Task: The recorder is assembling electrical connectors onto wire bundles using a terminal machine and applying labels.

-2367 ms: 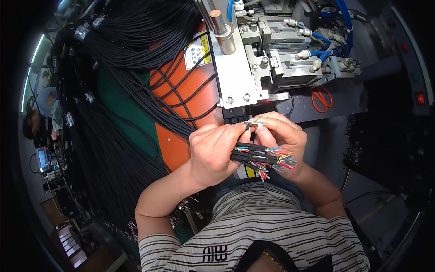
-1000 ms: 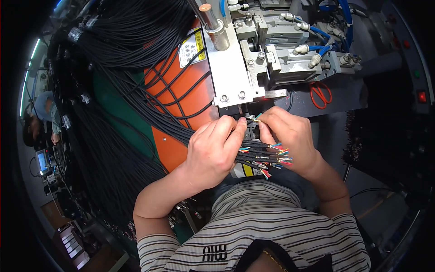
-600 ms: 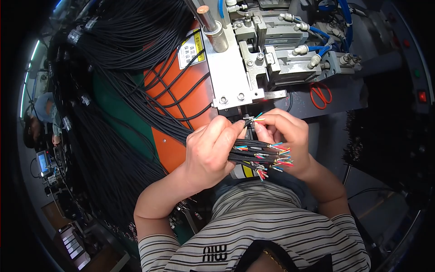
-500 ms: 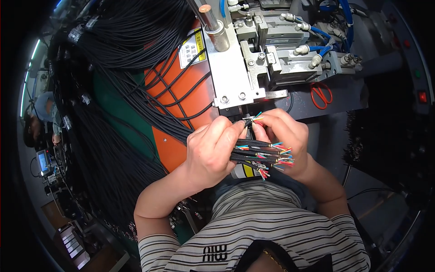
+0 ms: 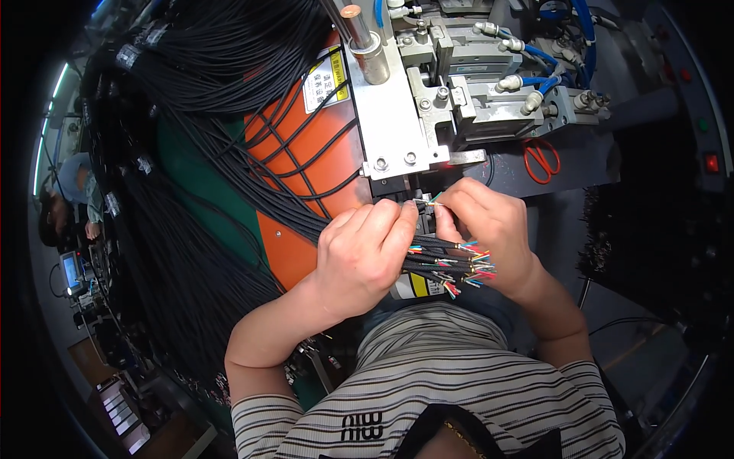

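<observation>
My left hand [image 5: 365, 260] is closed around a bundle of black cables [image 5: 440, 260] whose stripped ends fan out in several colours to the right. My right hand [image 5: 489, 229] pinches the thin coloured wires of one cable [image 5: 430, 203] between thumb and fingers, right at the mouth of the grey metal machine [image 5: 428, 115]. The wire tip lies just under the machine's front edge; the contact point itself is hidden by my fingers.
A thick mass of black cables [image 5: 199, 138] drapes over an orange and green bench [image 5: 306, 176] to the left. Orange-handled scissors [image 5: 541, 159] lie right of the machine. Blue air hoses [image 5: 535, 61] top it. Another person [image 5: 73, 199] sits far left.
Both hands have stayed at the machine's mouth. My right fingers shifted slightly on the single cable's wires, and the bundle's coloured ends moved a little under my left hand.
</observation>
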`<control>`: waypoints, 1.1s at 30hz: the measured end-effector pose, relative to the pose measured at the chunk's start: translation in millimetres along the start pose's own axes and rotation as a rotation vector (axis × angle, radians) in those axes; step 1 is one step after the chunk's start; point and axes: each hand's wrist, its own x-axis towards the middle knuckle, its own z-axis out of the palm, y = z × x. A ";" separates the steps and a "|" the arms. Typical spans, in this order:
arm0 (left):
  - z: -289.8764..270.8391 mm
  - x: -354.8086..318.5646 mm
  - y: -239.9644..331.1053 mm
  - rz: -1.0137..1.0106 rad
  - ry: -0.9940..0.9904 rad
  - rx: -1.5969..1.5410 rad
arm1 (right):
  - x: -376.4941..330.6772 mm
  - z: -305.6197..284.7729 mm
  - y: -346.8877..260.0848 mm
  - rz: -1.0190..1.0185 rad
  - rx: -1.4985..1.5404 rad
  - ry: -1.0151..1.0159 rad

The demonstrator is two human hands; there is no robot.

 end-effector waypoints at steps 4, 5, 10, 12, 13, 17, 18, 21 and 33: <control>-0.1 -0.1 4.2 -0.020 -0.022 0.001 | -2.7 -2.8 1.4 0.011 -0.025 -0.052; 0.5 0.2 4.7 -0.020 -0.022 0.001 | -3.4 -3.3 1.7 0.025 -0.007 -0.060; 4.0 2.4 7.3 -0.022 -0.034 -0.004 | -7.0 2.6 11.8 -0.018 -0.009 0.017; 4.9 3.3 8.1 -0.022 -0.023 -0.008 | -8.1 5.0 13.5 -0.054 -0.074 0.059; 5.0 3.3 8.1 -0.022 -0.023 -0.008 | -8.2 5.7 13.7 -0.073 -0.106 0.080; 4.6 3.1 7.1 0.023 -0.069 -0.031 | -6.6 5.6 11.7 -0.123 -0.200 0.089; 4.3 3.5 7.1 0.027 -0.079 -0.029 | -6.2 5.3 10.6 -0.123 -0.201 0.089; 2.5 6.1 6.9 0.035 -0.100 -0.022 | -4.1 2.8 5.2 -0.114 -0.295 0.007; -5.4 15.8 3.1 0.040 -0.182 -0.008 | 2.9 4.2 11.3 0.012 0.064 0.108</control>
